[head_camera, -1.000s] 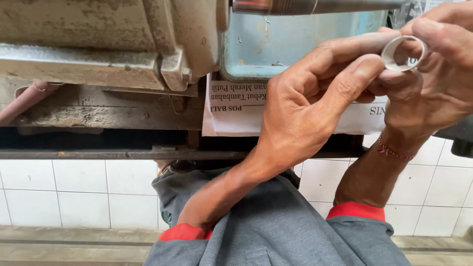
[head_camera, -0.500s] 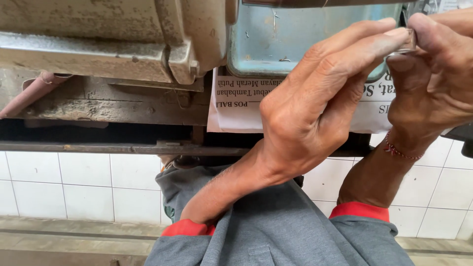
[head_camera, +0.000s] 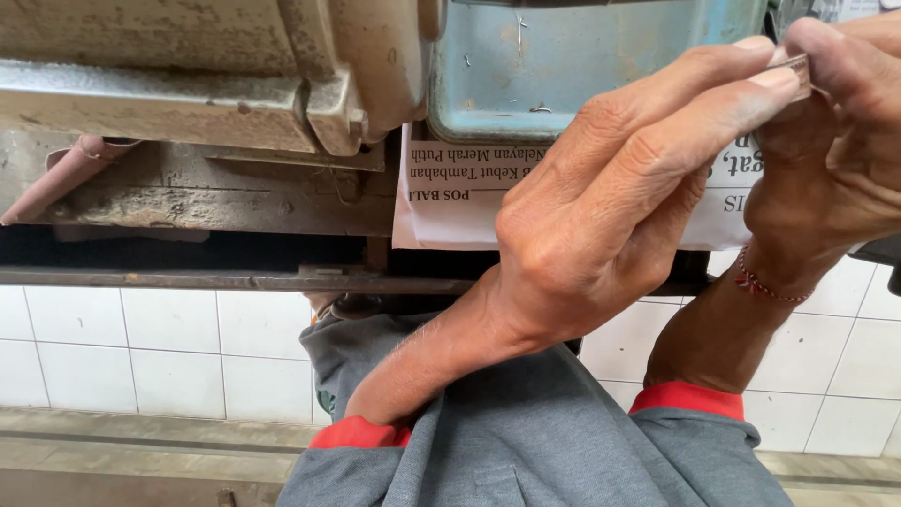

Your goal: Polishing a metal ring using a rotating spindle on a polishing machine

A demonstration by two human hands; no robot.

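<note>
Ring [head_camera: 798,68] sits at the top right of the view, pinched between both hands, seen edge-on so that only a thin metal strip shows. Left hand [head_camera: 610,197] reaches up and to the right across the frame, its fingers [head_camera: 713,80] pressed together and extended, the tips closing on the near edge of the ring. Right hand [head_camera: 835,141] meets it from the right, thumb and forefinger nipped on the far edge. The ring therefore lies directly at the fingertips of both hands, between them, with neither hand clearly nearer. Its flat runs roughly up and away from the camera. Behind the hands are a printed paper sheet [head_camera: 450,197] and a blue metal box [head_camera: 582,66].
</note>
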